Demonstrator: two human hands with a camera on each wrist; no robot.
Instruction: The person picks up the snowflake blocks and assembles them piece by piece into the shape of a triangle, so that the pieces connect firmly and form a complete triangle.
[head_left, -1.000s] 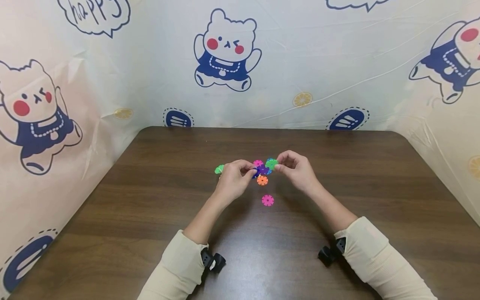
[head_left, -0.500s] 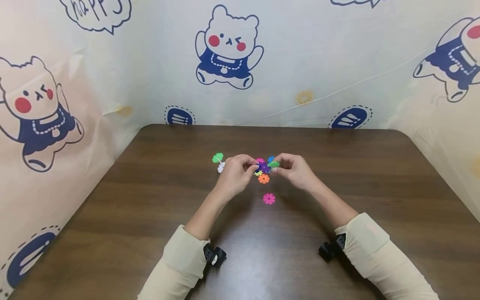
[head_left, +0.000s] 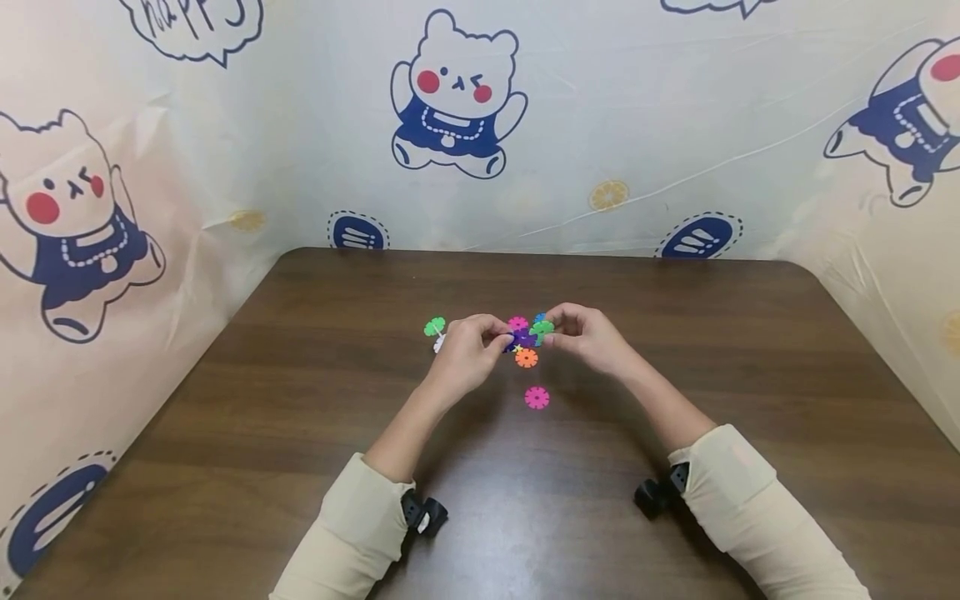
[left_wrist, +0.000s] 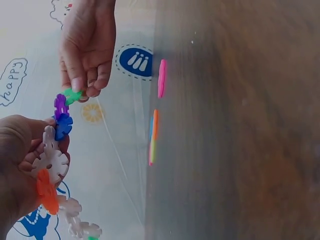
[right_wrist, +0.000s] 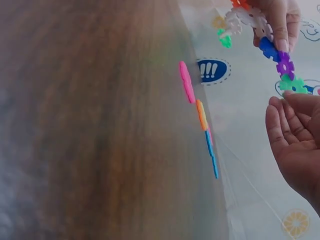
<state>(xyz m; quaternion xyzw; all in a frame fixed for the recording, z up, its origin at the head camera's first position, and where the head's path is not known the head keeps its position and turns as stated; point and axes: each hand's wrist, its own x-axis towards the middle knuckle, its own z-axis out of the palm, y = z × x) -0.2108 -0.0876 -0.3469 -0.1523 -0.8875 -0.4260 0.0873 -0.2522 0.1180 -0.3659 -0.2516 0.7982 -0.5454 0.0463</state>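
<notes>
Above the table, my hands hold a chain of slotted snowflake building discs between them. My left hand grips it around the blue disc and a white disc. Beyond the blue one sits a purple disc, joined to a green disc at the chain's end. Thumb and fingers of my right hand pinch that green disc. On the other side of my left hand, the chain runs on through an orange disc and more white ones to another green disc.
Several loose discs lie on the brown table: a pink disc nearest, then an orange disc, a yellow one partly hidden, another pink disc and blue. A patterned curtain stands behind the table.
The green disc in my right hand has turned edge-on and back toward face-on, close against the purple one. The chain's left tail swung up, then dipped slightly. Both hands stay nearly in place.
</notes>
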